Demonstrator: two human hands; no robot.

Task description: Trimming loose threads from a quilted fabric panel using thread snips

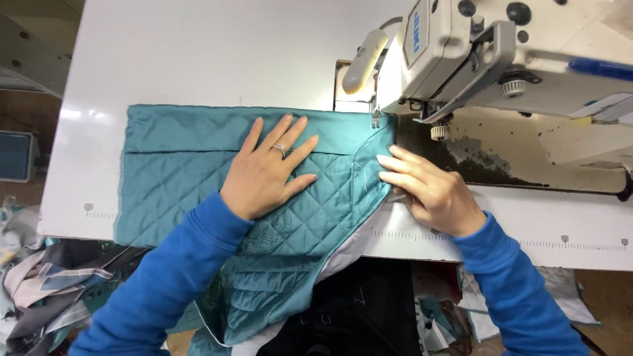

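White table (pixel 198 59), teal quilted fabric (pixel 178 178)

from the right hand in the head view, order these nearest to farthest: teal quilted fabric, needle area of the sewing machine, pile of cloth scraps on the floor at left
1. Teal quilted fabric: under the fingertips of the right hand, touching.
2. Needle area of the sewing machine: just above the hand, toward the table's back.
3. Pile of cloth scraps: far left, below the table edge.

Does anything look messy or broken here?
Yes, a bit. The sewing machine bed has dark worn patches where its pale paint is gone. Fabric scraps lie heaped low at the left. The teal quilted fabric lies flat under the left hand and right hand.
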